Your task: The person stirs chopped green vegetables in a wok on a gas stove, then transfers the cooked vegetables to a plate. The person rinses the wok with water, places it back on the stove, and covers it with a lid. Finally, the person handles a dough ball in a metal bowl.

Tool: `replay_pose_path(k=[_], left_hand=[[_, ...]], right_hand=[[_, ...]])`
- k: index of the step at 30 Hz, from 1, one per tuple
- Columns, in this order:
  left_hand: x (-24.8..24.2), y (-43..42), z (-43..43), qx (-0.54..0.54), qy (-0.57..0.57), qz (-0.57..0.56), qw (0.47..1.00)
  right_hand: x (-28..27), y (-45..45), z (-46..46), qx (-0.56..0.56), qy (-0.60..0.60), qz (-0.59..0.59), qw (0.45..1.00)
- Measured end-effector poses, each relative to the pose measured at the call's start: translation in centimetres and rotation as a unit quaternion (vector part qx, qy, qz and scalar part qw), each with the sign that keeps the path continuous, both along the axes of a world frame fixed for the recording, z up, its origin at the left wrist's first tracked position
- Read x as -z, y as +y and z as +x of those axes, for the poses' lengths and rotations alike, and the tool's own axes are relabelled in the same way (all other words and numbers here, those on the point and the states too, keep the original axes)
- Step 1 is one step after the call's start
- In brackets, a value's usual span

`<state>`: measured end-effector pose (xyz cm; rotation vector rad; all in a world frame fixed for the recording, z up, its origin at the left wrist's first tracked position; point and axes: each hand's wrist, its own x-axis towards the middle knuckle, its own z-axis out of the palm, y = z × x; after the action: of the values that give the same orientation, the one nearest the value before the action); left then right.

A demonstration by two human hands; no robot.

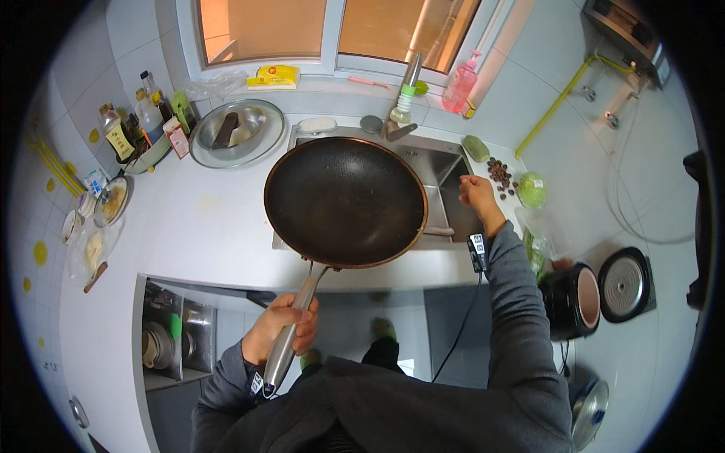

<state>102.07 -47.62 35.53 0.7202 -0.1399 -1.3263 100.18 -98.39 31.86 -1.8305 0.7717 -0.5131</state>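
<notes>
My left hand (pixel 283 324) is closed around the metal handle of a dark frying wok (pixel 345 201). The wok hangs over the left part of a stainless steel sink (pixel 450 153) and hides much of it. Its inside faces up, with a few small specks on the dark surface. My right hand (pixel 481 198) is over the sink's right edge, apart from the wok, its fingers curled; whether anything is inside them is hidden. The faucet (pixel 395 122), fitted with a green and white sleeve, stands behind the wok.
Brown round items (pixel 499 172), a green gourd-like vegetable (pixel 476 148) and a cabbage (pixel 532 190) lie right of the sink. A rice cooker (pixel 569 303) stands open nearby. At left are a steel bowl (pixel 249 127) on a glass lid and bottles (pixel 148 113). Pink soap (pixel 460 85) stands behind.
</notes>
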Motion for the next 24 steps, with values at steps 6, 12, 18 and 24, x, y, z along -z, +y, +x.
replay_pose_path(k=[6, 12, 18, 24], left_hand=[[0.8, -8.7, -1.2, -0.099, 0.044, 0.007, 0.994], [1.2, -14.9, -3.9, -0.193, 0.088, -0.020, 0.977], [1.5, -17.3, -5.9, -0.232, 0.052, -0.001, 0.971], [2.3, -18.5, -6.2, -0.225, 0.008, -0.014, 0.974]], right_hand=[[1.8, -7.6, 13.2, -0.087, 0.055, -0.152, 0.983], [6.1, -11.3, 22.8, -0.171, -0.042, -0.247, 0.953], [5.6, -11.7, 24.8, -0.299, 0.001, -0.241, 0.923], [4.8, -11.2, 24.1, -0.314, -0.014, -0.255, 0.914]])
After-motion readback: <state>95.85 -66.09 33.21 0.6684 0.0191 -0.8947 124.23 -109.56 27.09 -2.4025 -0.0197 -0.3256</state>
